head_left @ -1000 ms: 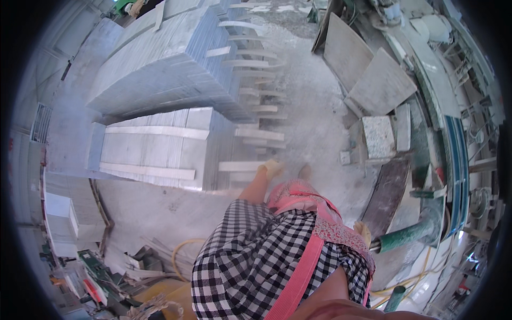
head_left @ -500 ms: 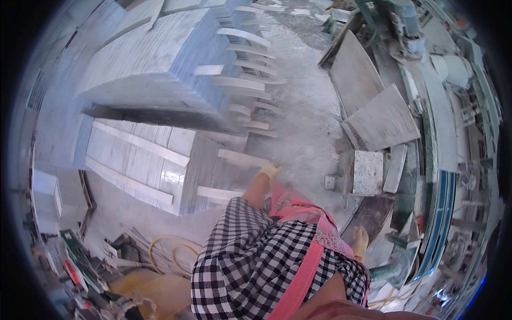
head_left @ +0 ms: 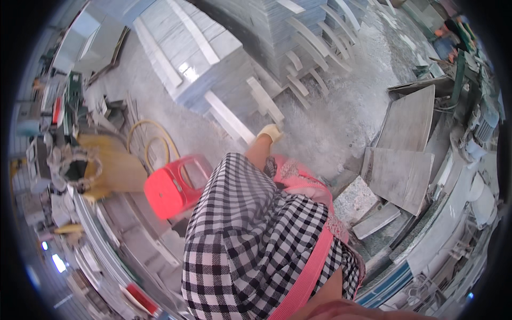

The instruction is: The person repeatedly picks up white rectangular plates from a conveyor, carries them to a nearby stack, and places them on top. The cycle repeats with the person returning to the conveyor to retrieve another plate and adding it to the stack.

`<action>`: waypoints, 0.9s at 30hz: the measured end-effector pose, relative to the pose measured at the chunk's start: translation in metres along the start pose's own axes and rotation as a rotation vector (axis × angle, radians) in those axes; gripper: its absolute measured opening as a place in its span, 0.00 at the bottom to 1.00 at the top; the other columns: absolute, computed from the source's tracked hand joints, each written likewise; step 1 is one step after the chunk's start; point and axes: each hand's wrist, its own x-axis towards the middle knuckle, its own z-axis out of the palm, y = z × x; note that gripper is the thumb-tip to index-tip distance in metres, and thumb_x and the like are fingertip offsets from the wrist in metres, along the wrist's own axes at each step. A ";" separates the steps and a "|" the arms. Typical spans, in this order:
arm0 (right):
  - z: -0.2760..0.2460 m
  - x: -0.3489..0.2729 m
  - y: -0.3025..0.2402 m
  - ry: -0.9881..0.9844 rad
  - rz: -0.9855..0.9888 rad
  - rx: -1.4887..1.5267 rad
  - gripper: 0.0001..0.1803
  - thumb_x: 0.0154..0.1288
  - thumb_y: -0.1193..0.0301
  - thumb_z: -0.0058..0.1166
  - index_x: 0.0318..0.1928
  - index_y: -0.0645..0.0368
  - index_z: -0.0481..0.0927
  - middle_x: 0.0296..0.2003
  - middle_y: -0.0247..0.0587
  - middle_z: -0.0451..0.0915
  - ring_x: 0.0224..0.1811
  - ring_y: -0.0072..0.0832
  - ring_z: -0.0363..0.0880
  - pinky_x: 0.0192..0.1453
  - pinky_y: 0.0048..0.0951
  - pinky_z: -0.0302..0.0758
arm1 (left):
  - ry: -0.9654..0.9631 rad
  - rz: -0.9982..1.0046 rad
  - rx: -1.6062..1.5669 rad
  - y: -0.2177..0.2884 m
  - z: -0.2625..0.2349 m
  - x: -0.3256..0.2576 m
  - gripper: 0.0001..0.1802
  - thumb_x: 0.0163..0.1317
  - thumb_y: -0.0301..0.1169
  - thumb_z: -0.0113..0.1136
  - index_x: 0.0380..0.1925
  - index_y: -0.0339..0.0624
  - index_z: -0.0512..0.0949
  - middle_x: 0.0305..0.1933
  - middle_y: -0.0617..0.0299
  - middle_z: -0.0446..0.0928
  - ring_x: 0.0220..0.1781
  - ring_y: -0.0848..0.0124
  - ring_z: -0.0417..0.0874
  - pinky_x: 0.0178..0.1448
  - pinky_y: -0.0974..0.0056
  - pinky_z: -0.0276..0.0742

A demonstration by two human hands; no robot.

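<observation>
My left hand (head_left: 271, 133), in a pale cream glove, hangs low beyond my black-and-white checked sleeve. Its fingers are too foreshortened to read, and nothing shows in its grasp. Nearest to it are pale flat strips (head_left: 265, 101) jutting from under a low stack of grey slabs (head_left: 194, 64); whether the glove touches one, I cannot tell. My right hand is out of sight, with only the checked right sleeve (head_left: 349, 274) showing. A pink apron strap (head_left: 306, 280) crosses my front.
Left of me stands a red plastic stool (head_left: 165, 194), with a yellow hose (head_left: 160, 128) coiled behind it. A taller slab stack (head_left: 272, 37) with more strips rises ahead. To the right lie a speckled block (head_left: 356, 200) and leaning stone slabs (head_left: 408, 120) beside machinery.
My view has swung left: the stacks now sit farther up and right, and the red stool has come into sight. My right hand, visible before, has gone out of view.
</observation>
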 end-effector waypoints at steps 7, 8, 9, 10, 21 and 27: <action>-0.037 -0.007 -0.131 -0.011 -0.330 -0.001 0.27 0.77 0.53 0.46 0.62 0.63 0.73 0.54 0.48 0.80 0.58 0.35 0.76 0.61 0.33 0.71 | 0.180 -0.126 -0.044 0.021 0.057 -0.079 0.28 0.56 0.50 0.58 0.42 0.33 0.83 0.40 0.38 0.83 0.47 0.44 0.84 0.53 0.50 0.79; -0.045 -0.005 -0.134 0.010 -0.368 -0.131 0.26 0.76 0.54 0.47 0.62 0.62 0.73 0.54 0.50 0.80 0.58 0.37 0.77 0.61 0.33 0.71 | 0.155 -0.083 -0.038 0.027 0.065 -0.087 0.28 0.56 0.50 0.58 0.42 0.34 0.83 0.41 0.38 0.83 0.48 0.44 0.84 0.53 0.50 0.79; -0.050 -0.005 -0.135 -0.008 -0.427 -0.255 0.25 0.76 0.55 0.47 0.62 0.61 0.73 0.54 0.52 0.80 0.58 0.39 0.77 0.61 0.34 0.71 | 0.107 -0.062 -0.025 0.032 0.067 -0.094 0.28 0.55 0.50 0.58 0.42 0.35 0.83 0.41 0.38 0.83 0.48 0.45 0.84 0.53 0.50 0.79; -0.057 -0.002 -0.130 -0.003 -0.474 -0.385 0.26 0.76 0.55 0.47 0.63 0.62 0.72 0.54 0.52 0.80 0.59 0.38 0.77 0.62 0.33 0.71 | 0.065 -0.034 -0.004 0.037 0.070 -0.099 0.28 0.55 0.50 0.58 0.43 0.35 0.84 0.42 0.38 0.83 0.48 0.45 0.84 0.53 0.50 0.79; -0.093 0.003 -0.037 -0.032 -0.084 -0.273 0.27 0.76 0.57 0.44 0.62 0.67 0.73 0.55 0.44 0.80 0.57 0.30 0.78 0.61 0.30 0.71 | -0.101 -0.034 0.183 0.098 0.082 -0.028 0.27 0.55 0.51 0.56 0.42 0.40 0.86 0.47 0.41 0.83 0.54 0.47 0.83 0.58 0.51 0.78; -0.089 -0.009 -0.045 0.025 -0.098 -0.151 0.26 0.76 0.57 0.45 0.61 0.67 0.74 0.55 0.43 0.80 0.55 0.30 0.78 0.59 0.30 0.72 | -0.122 0.295 0.037 0.181 0.097 0.021 0.26 0.54 0.49 0.56 0.41 0.40 0.85 0.43 0.41 0.84 0.49 0.47 0.84 0.52 0.51 0.79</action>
